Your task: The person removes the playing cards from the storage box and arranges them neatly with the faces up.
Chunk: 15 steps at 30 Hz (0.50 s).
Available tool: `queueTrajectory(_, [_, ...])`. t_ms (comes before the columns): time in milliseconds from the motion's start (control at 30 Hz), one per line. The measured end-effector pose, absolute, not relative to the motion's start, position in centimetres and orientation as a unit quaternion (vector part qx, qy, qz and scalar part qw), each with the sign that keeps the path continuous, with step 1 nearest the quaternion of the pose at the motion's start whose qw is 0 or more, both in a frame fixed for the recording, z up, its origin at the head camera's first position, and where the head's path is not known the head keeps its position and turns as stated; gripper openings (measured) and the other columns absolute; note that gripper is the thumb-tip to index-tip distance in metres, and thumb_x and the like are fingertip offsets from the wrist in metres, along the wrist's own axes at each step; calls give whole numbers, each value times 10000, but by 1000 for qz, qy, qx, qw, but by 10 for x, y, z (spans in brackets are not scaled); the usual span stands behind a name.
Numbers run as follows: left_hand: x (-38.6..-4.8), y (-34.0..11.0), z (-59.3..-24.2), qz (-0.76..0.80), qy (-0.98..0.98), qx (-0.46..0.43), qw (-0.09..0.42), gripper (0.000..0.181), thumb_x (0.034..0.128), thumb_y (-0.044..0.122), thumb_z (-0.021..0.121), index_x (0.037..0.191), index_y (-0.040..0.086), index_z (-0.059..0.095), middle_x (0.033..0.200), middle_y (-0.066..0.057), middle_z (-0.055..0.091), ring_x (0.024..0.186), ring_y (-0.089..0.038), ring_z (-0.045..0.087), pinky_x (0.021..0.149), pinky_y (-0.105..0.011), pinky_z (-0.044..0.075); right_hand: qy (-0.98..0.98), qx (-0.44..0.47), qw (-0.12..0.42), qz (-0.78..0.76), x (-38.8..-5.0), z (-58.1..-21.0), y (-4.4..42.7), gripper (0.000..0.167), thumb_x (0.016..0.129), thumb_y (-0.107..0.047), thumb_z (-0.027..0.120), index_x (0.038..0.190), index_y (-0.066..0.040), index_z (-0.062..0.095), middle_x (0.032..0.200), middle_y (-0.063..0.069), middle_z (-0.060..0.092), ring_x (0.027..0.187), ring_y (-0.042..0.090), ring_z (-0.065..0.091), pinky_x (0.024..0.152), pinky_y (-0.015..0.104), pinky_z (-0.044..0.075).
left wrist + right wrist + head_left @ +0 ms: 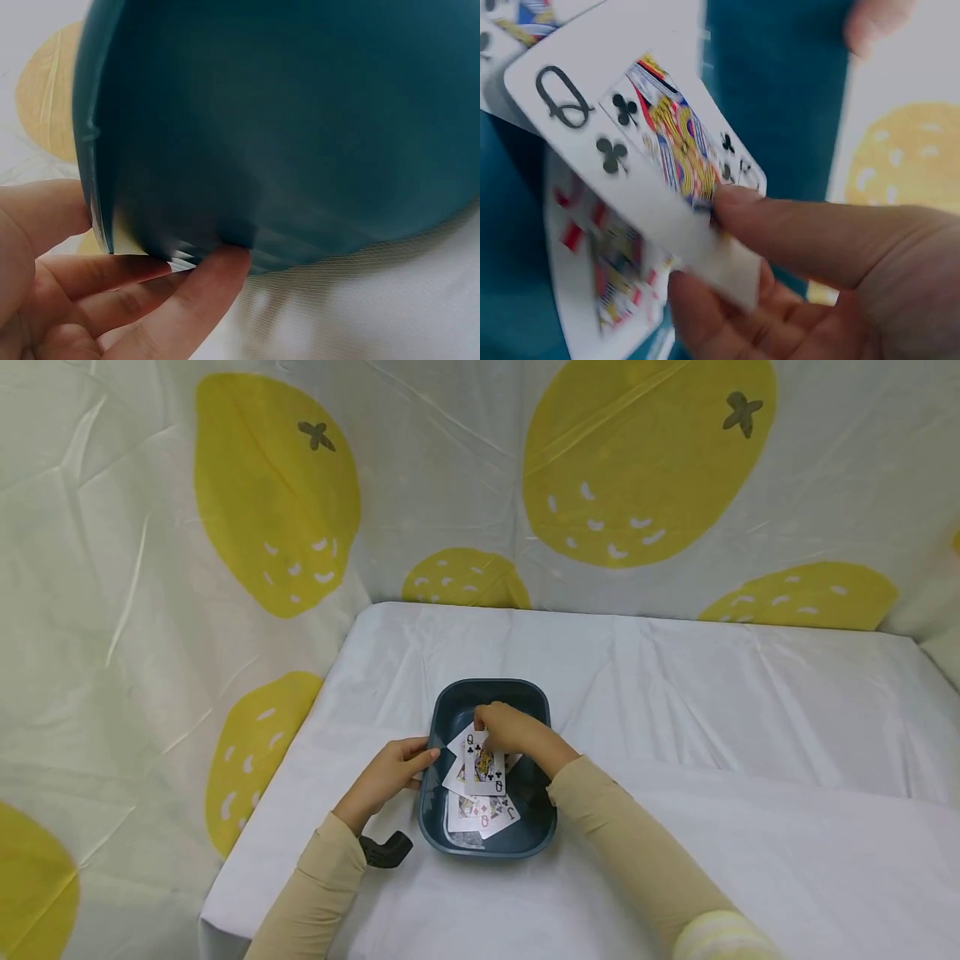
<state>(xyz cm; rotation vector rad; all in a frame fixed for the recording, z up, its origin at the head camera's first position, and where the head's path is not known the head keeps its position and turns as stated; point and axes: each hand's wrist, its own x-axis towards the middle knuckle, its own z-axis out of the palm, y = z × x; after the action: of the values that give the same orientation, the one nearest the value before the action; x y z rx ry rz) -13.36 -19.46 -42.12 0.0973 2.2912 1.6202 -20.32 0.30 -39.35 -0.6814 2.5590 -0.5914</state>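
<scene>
A dark blue plastic basin (534,818) stands on the white-covered table, with several face cards (463,806) lying overlapped in it. My right hand (510,728) is over the basin and pinches the queen of clubs (487,777) between thumb and fingers. In the right wrist view, a red-suited face card (570,292) lies beneath the queen of clubs (592,154). At the basin's left side my left hand (386,774) grips the rim. The left wrist view shows the fingers (214,289) against the basin's wall (300,127).
A clear, shiny piece (465,840) lies under the cards near the basin's front end. Beside my left wrist is a black curved piece (387,850). The white tablecloth (712,693) has creases, and a lemon-print curtain (450,460) hangs behind and to the left.
</scene>
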Motion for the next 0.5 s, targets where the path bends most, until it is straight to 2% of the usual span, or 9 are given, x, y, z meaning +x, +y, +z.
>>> queueTrajectory(67, [-133,-195,-421,569,805,30,166,418,919,202,527,1259,-37,485,1147,-167,568,1000,-262,558,692,-346,522,904,-255,217,-267,-205,-387,10,188,819,-31,642,993,-56,575,935,93,539,771,192,531,599,272,502])
queueTrajectory(200, [-133,-194,-420,570,804,23,167,404,920,189,523,1255,-36,490,1139,-168,573,995,-263,561,694,-350,522,854,-258,236,-386,-210,-375,26,147,841,-22,607,980,-64,580,851,77,556,735,200,558,592,309,516])
queueTrajectory(500, [-133,-193,-421,568,807,22,161,407,919,185,526,1259,-36,486,1127,-166,580,978,-264,568,683,-347,524,782,-240,257,-515,-219,-350,90,234,867,-78,589,1096,-42,561,928,150,559,794,262,582,653,371,517])
